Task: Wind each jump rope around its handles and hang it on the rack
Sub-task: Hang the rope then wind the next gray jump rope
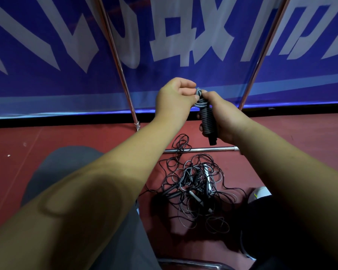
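Mid-frame, right hand [220, 117] gripped the wound jump rope [208, 121] by its handles; left hand [176, 96] pinched its grey cord at top. Tangled ropes [195, 190] lay lower centre on red floor [66, 137], rack base bar [199, 149] just above.

Wound jump rope [208, 119] being held above a tangle of ropes [195, 190] on the floor [66, 137].
The left hand [176, 96] is pinching its top and the right hand [224, 117] is gripping its lower part. The tangle is lying just nearer than the rack's base bar [219, 148]. A left pole [115, 55] and a right pole [261, 61] are rising either side of the hands, with a banner [47, 55] hanging behind.
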{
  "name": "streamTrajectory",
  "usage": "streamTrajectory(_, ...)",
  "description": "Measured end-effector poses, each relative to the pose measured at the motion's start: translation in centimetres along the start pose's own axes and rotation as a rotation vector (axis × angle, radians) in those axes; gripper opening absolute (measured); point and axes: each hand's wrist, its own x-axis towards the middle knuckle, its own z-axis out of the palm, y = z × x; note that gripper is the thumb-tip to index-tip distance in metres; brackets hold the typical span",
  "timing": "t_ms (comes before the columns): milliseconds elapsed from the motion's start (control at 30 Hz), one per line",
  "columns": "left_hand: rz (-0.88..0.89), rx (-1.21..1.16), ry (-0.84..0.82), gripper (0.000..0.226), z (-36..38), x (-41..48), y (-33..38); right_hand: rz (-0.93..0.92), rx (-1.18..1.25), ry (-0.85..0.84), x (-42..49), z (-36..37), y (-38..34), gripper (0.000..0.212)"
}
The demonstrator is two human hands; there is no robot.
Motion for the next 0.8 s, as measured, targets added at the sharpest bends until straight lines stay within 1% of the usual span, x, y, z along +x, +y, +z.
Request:
streamTrajectory(167, -0.04, -0.113, 0.008, 0.032, 0.0, 0.2, 0.2, 0.002, 0.014, 0.003, 0.1, 0.2, -0.2, 0.043)
streamTrajectory(300, -0.047, -0.08, -0.015, 0.036, 0.5, 0.4, 0.0, -0.001, -0.024, 0.01, 0.0, 0.0, -0.1, 0.044)
streamTrajectory(400, -0.028, 0.02, -0.08, 0.029, 0.5, 0.7, 0.0, 0.01, -0.04, -0.002, 0.0, -0.4, 0.0, 0.041)
streamTrajectory(533, 0.084, 0.237, -0.124, 0.018, 0.0, 1.1, 0.2, 0.022, -0.055, -0.001, 0.0, -0.7, 0.4, 0.037)
streamTrajectory(700, 0.154, 0.421, -0.166, 0.02, -0.3, 1.9, 0.1, 0.031, -0.04, -0.065, 0.2, -1.3, 0.3, 0.038)
streamTrajectory(800, 0.182, 0.437, -0.187, 0.018, -0.8, 2.4, 0.3, 0.008, -0.053, -0.071, 0.3, -1.4, 0.3, 0.04)
